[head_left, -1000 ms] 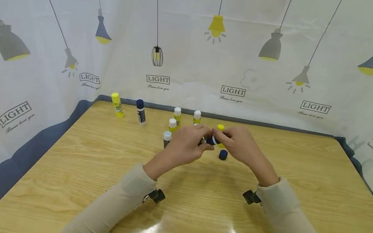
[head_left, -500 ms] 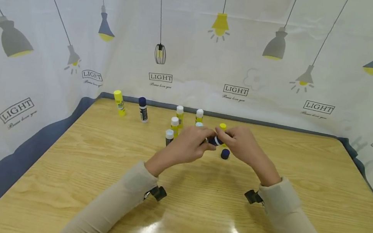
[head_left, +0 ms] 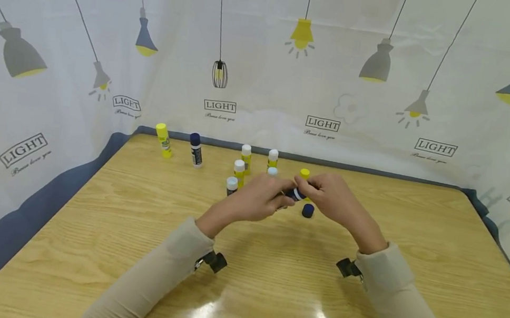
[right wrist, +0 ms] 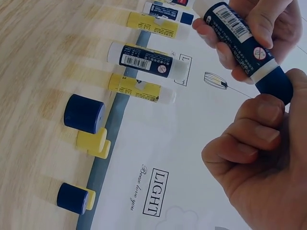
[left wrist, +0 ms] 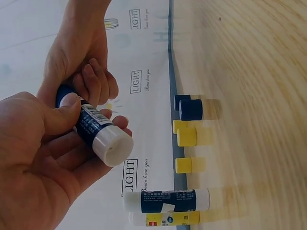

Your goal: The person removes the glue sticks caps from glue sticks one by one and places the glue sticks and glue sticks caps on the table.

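Over the middle of the table, both hands hold one navy glue stick with a white base. My left hand grips its body, thumb along the barcode label, and the white base points away from the right hand. At the other end, my right hand pinches the navy cap between thumb and curled forefinger. The cap sits against the white collar of the tube. A loose navy cap stands on the table below the right hand. Behind the hands shows a yellow cap.
Several glue sticks with white ends, such as a yellow one and a navy one, stand left of the hands. A yellow glue stick and a navy-capped glue stick stand further left. A printed curtain lines the table's back edge.
The head view has shifted slightly. Both hands keep their hold on the glue stick, and its capped end shows a little more between them, tilted slightly differently.
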Demonstrator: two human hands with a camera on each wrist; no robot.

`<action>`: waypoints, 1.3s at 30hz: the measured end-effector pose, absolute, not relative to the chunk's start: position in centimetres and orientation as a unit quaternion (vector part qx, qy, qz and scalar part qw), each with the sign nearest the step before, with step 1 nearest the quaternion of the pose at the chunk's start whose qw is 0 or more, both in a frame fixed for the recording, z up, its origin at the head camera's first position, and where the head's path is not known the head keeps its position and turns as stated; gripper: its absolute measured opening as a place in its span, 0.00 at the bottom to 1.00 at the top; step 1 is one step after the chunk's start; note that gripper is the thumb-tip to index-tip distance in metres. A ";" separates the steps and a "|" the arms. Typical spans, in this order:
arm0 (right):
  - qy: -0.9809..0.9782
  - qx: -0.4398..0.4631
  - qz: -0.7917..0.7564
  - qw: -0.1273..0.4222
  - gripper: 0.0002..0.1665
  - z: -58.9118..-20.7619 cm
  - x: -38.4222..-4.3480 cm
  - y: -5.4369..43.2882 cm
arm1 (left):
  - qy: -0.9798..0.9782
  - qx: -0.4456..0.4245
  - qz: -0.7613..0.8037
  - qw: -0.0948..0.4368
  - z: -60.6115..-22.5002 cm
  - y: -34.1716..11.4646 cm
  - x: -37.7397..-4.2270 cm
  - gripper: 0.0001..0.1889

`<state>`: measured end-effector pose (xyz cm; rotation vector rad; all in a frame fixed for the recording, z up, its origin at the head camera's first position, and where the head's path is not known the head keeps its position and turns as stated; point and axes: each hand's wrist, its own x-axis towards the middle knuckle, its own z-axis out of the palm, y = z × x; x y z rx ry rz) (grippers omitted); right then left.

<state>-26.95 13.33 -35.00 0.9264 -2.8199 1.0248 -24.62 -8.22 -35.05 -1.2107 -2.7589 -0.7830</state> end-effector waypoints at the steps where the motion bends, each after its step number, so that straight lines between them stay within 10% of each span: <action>1: -0.898 0.300 0.323 0.001 0.34 -35.0 -27.0 13.3 | -0.885 -0.391 -0.253 0.008 -35.0 -8.3 -24.7 0.09; 22: -0.874 0.357 0.330 -0.010 0.29 -34.4 -26.1 13.0 | -0.758 -0.396 -0.472 -0.215 -35.1 -10.7 -26.3 0.15; 39: -0.931 0.226 0.287 -0.011 0.38 -35.2 -26.3 12.6 | -0.910 -0.323 -0.251 0.063 -35.0 -8.2 -24.3 0.18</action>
